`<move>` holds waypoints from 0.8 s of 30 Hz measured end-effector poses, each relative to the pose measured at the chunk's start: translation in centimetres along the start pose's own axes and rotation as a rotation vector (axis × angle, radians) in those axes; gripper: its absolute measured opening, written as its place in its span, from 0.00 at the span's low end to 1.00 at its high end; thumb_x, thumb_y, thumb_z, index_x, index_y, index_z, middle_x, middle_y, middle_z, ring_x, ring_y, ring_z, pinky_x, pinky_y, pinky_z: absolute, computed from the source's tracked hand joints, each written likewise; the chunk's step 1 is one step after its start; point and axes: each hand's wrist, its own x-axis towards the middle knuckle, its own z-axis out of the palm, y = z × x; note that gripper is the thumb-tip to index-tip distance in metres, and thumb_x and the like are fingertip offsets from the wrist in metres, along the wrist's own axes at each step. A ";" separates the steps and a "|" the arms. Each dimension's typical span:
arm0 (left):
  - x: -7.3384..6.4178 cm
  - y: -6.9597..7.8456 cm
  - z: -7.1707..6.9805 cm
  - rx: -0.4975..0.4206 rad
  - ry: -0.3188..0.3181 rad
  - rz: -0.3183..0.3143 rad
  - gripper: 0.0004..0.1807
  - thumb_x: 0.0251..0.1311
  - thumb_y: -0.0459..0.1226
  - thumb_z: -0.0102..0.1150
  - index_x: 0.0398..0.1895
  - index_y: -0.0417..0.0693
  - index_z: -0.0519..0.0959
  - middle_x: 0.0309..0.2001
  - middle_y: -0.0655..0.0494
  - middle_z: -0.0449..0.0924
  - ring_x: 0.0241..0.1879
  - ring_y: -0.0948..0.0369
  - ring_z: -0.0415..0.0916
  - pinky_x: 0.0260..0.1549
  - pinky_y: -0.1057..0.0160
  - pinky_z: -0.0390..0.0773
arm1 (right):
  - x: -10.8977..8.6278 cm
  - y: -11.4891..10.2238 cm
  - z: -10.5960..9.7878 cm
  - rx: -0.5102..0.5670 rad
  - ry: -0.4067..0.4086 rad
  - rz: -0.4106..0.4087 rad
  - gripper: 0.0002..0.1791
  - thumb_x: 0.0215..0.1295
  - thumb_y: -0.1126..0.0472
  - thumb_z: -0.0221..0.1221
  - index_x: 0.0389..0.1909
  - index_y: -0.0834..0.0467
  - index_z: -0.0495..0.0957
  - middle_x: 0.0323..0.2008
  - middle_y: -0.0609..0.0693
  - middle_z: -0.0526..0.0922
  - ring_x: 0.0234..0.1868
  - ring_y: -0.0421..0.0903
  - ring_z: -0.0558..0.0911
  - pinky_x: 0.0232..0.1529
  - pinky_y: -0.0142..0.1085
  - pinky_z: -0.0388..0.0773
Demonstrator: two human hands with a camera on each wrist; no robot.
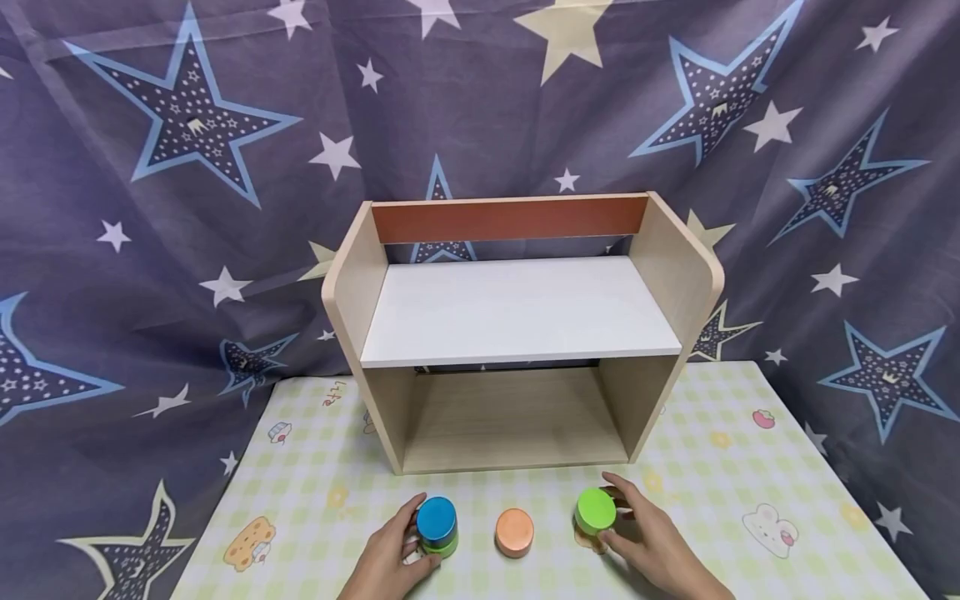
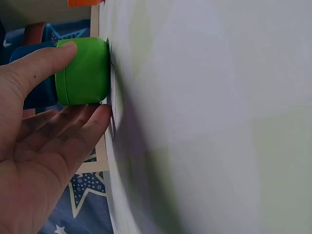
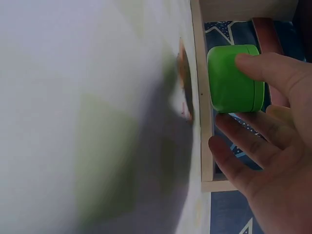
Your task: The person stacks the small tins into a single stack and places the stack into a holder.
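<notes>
In the head view my left hand curves round a two-high stack of small round lidded tubs, a blue tub above a green tub. The left wrist view has the thumb on the lower green tub and the fingers along its other side; its base is right at the cloth, and the blue tub sits partly behind the thumb. My right hand pinches another green tub between thumb and fingers. Raised off the cloth, that green tub shows a gap beneath it in the right wrist view.
An orange tub stands on the checked tablecloth between the hands. Behind them is a wooden shelf unit with a white upper shelf and a lower wooden board. A star-patterned curtain hangs at the back and sides.
</notes>
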 end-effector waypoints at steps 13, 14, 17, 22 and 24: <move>0.1 -0.1 0.0 -0.015 -0.007 0.007 0.49 0.42 0.47 0.73 0.67 0.43 0.59 0.52 0.48 0.72 0.52 0.51 0.72 0.43 0.60 0.78 | 0.8 -1.8 -0.4 0.005 -0.006 -0.077 0.41 0.54 0.57 0.67 0.67 0.48 0.57 0.52 0.44 0.75 0.49 0.42 0.76 0.41 0.39 0.80; 0.1 -0.1 0.0 -0.018 -0.008 0.005 0.49 0.42 0.46 0.73 0.67 0.43 0.59 0.52 0.48 0.72 0.52 0.51 0.72 0.44 0.59 0.78 | 0.8 -1.9 -0.4 0.005 0.001 -0.093 0.41 0.53 0.57 0.67 0.67 0.50 0.57 0.51 0.44 0.75 0.48 0.42 0.76 0.41 0.39 0.80; 0.2 0.0 -0.1 -0.013 -0.009 0.002 0.48 0.42 0.46 0.73 0.67 0.43 0.59 0.52 0.48 0.72 0.51 0.52 0.72 0.44 0.58 0.78 | 0.9 -2.3 -0.4 -0.003 0.015 -0.133 0.41 0.54 0.56 0.67 0.67 0.51 0.57 0.52 0.44 0.75 0.48 0.43 0.76 0.40 0.39 0.80; 0.1 -0.1 -0.1 -0.012 -0.008 0.009 0.47 0.43 0.47 0.72 0.67 0.44 0.60 0.52 0.49 0.72 0.50 0.53 0.73 0.43 0.59 0.79 | 1.2 -3.1 -0.3 -0.002 0.013 -0.150 0.41 0.54 0.54 0.66 0.67 0.47 0.57 0.52 0.44 0.74 0.48 0.43 0.76 0.40 0.39 0.80; 0.1 -0.1 -0.1 -0.021 -0.011 0.015 0.47 0.43 0.47 0.72 0.67 0.44 0.59 0.52 0.48 0.72 0.51 0.53 0.72 0.42 0.59 0.79 | 1.4 -3.3 -0.2 -0.003 0.007 -0.146 0.41 0.54 0.54 0.67 0.67 0.47 0.57 0.53 0.44 0.74 0.48 0.43 0.76 0.41 0.40 0.80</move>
